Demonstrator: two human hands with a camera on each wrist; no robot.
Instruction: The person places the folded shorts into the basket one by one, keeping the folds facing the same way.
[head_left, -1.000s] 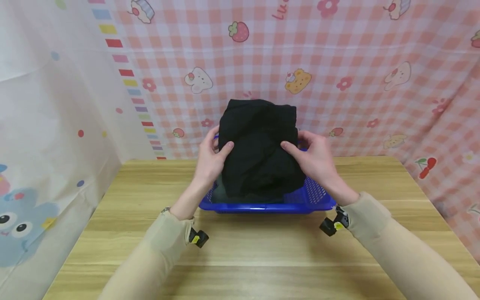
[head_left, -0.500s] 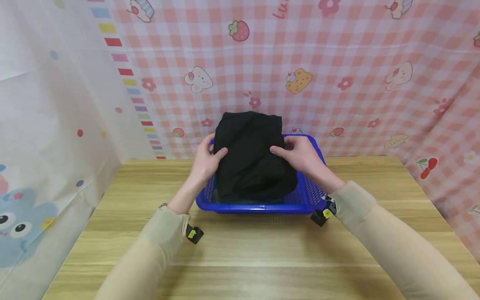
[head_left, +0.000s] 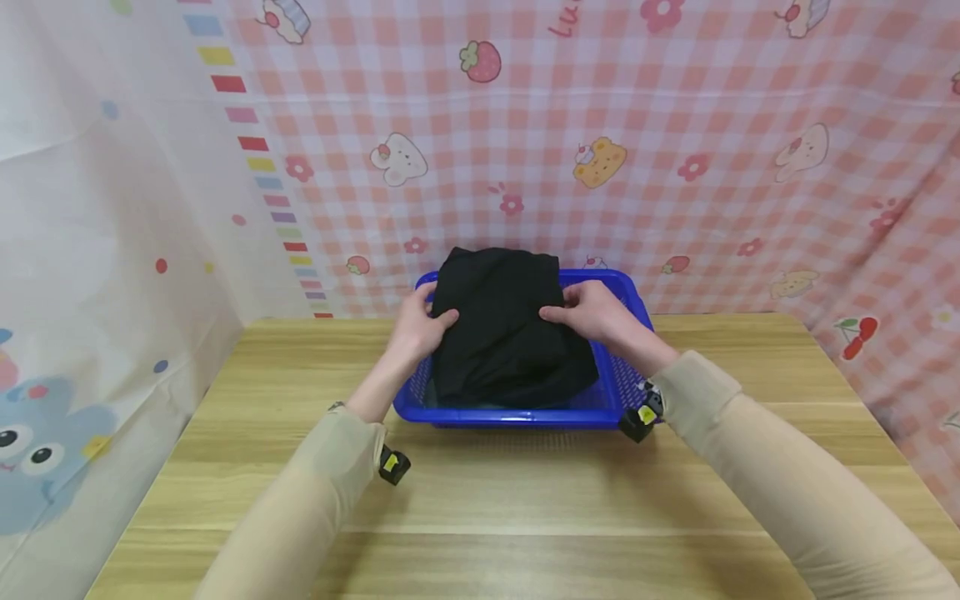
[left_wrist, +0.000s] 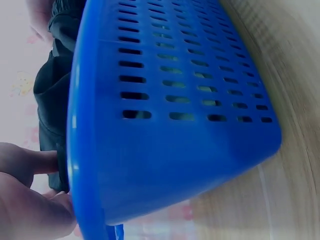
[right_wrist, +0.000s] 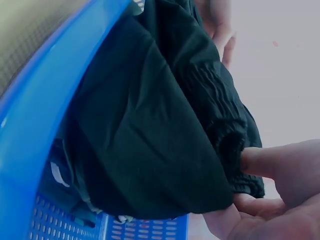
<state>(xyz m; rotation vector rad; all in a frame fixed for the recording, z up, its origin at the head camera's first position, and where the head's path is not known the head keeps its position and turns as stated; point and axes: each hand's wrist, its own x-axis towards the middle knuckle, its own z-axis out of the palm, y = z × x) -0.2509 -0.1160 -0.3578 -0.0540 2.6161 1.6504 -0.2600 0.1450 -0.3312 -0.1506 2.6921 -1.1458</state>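
A folded black garment point(head_left: 498, 333) with a gathered elastic edge point(right_wrist: 215, 95) lies partly inside a blue plastic basket point(head_left: 517, 417), its far end over the back rim. My left hand point(head_left: 418, 325) pinches its left side between thumb and fingers. On the opposite side, my right hand point(head_left: 600, 317) pinches the garment too, with the thumb on top. The right wrist view shows those fingers point(right_wrist: 262, 160) at the elastic edge. Beneath it, more dark cloth point(right_wrist: 65, 190) with a small white tag is partly visible in the basket. The left fingers are partly hidden behind the basket rim in the left wrist view.
The basket has slotted walls point(left_wrist: 165, 90) and stands on a wooden table point(head_left: 525, 500) near its back edge. Behind it hangs a pink checked curtain point(head_left: 480, 150) with cartoon prints. A white printed curtain point(head_left: 135, 208) hangs at the left.
Both hands have lowered the black garment into the basket, its far end dropping from against the curtain toward the rim. The right hand has also shifted left.
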